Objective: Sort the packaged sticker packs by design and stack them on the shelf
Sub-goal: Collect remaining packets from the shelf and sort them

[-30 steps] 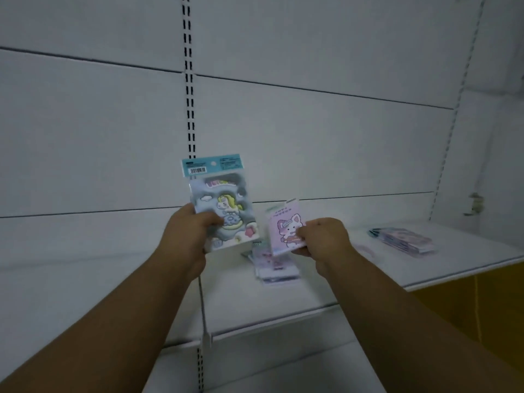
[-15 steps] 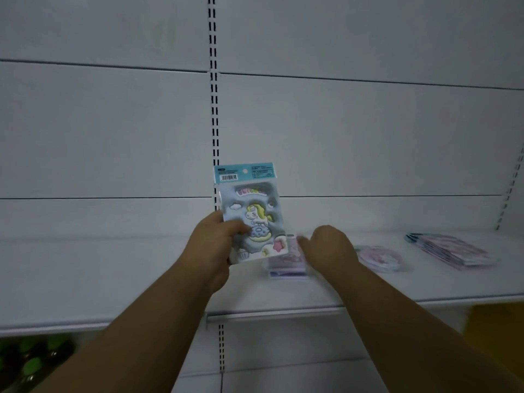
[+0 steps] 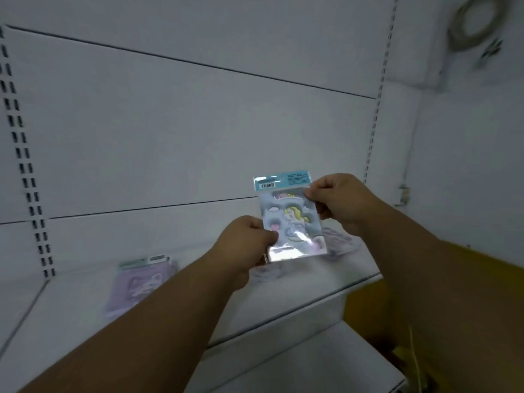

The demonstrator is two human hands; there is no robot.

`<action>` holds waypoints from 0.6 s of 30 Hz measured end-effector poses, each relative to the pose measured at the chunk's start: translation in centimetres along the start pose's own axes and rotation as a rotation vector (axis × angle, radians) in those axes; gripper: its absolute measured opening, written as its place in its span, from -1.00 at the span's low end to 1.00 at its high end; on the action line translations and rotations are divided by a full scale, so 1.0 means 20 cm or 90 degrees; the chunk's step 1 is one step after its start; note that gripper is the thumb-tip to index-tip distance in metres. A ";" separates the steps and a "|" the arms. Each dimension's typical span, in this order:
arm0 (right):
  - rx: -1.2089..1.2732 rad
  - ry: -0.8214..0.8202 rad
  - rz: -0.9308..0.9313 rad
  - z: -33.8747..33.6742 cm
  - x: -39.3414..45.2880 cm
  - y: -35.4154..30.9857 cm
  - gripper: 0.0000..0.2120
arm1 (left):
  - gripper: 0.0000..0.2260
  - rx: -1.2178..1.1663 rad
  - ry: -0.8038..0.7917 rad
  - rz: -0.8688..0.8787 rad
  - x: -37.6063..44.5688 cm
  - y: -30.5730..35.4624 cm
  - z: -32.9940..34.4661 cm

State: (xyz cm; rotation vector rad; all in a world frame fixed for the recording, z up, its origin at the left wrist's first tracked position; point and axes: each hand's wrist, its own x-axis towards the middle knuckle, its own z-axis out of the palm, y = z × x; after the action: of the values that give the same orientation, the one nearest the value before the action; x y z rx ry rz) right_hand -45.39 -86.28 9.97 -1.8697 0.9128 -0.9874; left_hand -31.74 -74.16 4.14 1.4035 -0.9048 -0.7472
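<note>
White shelf (image 3: 85, 316) carries a blurred purple pack stack (image 3: 136, 287) at left. Left hand (image 3: 243, 242) pinches the unicorn sticker pack (image 3: 289, 219) by its lower left edge, held upright above the shelf; right hand (image 3: 337, 199) fingers clamp its upper right edge. More packs (image 3: 340, 242) lie behind, right.

The left hand (image 3: 247, 241) covers the unicorn pack's (image 3: 292, 219) lower left corner, and glare whites out its bottom edge. The purple stack (image 3: 136, 285) at near left is blurred, its design unreadable. Another stack (image 3: 338, 241) is mostly hidden behind the pack and the right hand (image 3: 337, 202). Both forearms run off the bottom edge.
</note>
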 end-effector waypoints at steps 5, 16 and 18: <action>-0.037 0.022 0.072 -0.31 0.33 0.30 -0.87 | -0.88 0.074 -0.007 -0.048 0.28 -0.02 0.43; -0.212 -0.212 0.175 -0.34 0.98 0.81 -0.79 | -0.74 0.289 0.051 -0.154 0.76 -0.16 0.81; -0.283 -0.226 0.141 -0.30 0.99 0.84 -0.80 | -0.70 0.334 0.060 -0.175 0.78 -0.16 0.82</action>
State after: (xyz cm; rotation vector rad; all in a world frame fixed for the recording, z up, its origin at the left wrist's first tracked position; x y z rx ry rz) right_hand -45.79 -112.10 2.88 -2.1565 1.1519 -0.3141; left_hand -38.21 -95.84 1.55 2.0397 -0.8788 -0.6649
